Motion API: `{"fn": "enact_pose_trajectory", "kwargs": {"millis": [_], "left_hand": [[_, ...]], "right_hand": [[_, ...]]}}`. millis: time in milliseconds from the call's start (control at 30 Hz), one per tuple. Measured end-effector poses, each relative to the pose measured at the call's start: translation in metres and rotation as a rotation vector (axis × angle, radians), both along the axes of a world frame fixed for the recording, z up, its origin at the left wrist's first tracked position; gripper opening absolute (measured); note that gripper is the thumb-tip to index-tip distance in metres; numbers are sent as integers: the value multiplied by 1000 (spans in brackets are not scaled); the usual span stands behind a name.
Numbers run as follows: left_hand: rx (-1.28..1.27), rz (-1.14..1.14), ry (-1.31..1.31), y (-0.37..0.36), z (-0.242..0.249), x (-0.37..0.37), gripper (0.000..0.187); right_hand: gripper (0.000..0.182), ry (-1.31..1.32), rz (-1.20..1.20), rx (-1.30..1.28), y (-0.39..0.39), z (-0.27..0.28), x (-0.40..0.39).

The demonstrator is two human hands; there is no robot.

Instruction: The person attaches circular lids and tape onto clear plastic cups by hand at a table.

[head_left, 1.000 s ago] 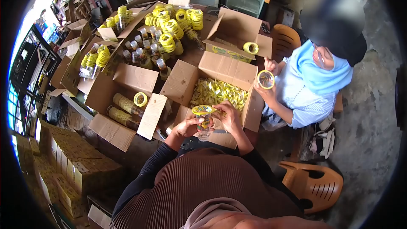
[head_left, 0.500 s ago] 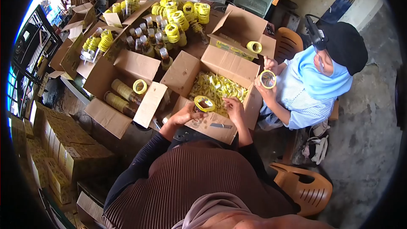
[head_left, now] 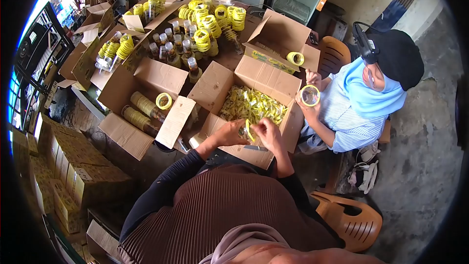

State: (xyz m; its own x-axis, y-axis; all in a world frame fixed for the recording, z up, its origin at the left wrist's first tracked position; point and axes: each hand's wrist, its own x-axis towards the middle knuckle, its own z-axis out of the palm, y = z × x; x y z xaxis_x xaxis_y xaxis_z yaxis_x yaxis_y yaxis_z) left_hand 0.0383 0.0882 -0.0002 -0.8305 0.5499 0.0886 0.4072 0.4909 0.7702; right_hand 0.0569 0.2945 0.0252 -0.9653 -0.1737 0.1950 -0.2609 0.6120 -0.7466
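My left hand (head_left: 231, 134) is closed around a yellow-rimmed ring (head_left: 249, 130), which is now tilted nearly edge-on to me. Fingers of my right hand (head_left: 269, 134) are pinched together against the ring's right side; whatever they grip, if anything, is hidden. Both hands are above the front flap of an open cardboard box (head_left: 267, 75). Inside this box lies a heap of small yellow and white strips (head_left: 254, 104). A flat grey strip (head_left: 256, 147) rests on the front flap, partly under my hands.
At left, another open box (head_left: 116, 93) contains stacks of yellow-edged rings (head_left: 141, 101). Bottles (head_left: 172, 55) and ring stacks (head_left: 209, 24) crowd the table's back. A co-worker (head_left: 359, 88) at right holds a similar ring (head_left: 309, 95). An orange chair (head_left: 352, 220) stands behind on the right.
My left hand has turned the ring from facing up to nearly edge-on. My right hand has moved left and now meets it. The co-worker still holds a ring.
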Motion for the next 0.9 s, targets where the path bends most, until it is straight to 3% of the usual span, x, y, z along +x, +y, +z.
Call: {"fn": "enact_pose_trajectory", "kwargs": {"millis": [33, 167, 333, 433, 500, 600, 700, 767, 900], "left_hand": [[-31, -38, 82, 2, -4, 0, 70], [-25, -232, -208, 1, 17, 0, 66], [-75, -261, -149, -2, 5, 2, 66], [-126, -288, -140, -3, 8, 0, 66], [35, -288, -206, -6, 6, 0, 66], [59, -349, -251, -8, 13, -3, 60], [84, -251, -285, -6, 24, 7, 54], [183, -227, -160, -4, 16, 14, 52], [21, -88, -62, 0, 27, 23, 55]], "right_hand": [[28, 13, 63, 102, -2, 7, 3], [29, 101, 132, 217, 6, -8, 1], [17, 106, 297, 379, 11, -14, 8], [18, 44, 273, 391, 5, -15, 10], [19, 119, 269, 315, 4, -26, 10], [19, 161, 250, 256, 0, -17, 14], [17, 136, 203, 307, -5, -14, 16], [15, 375, 203, 342, -5, -17, 17], [13, 245, 138, 290, -8, -23, 16]]}}
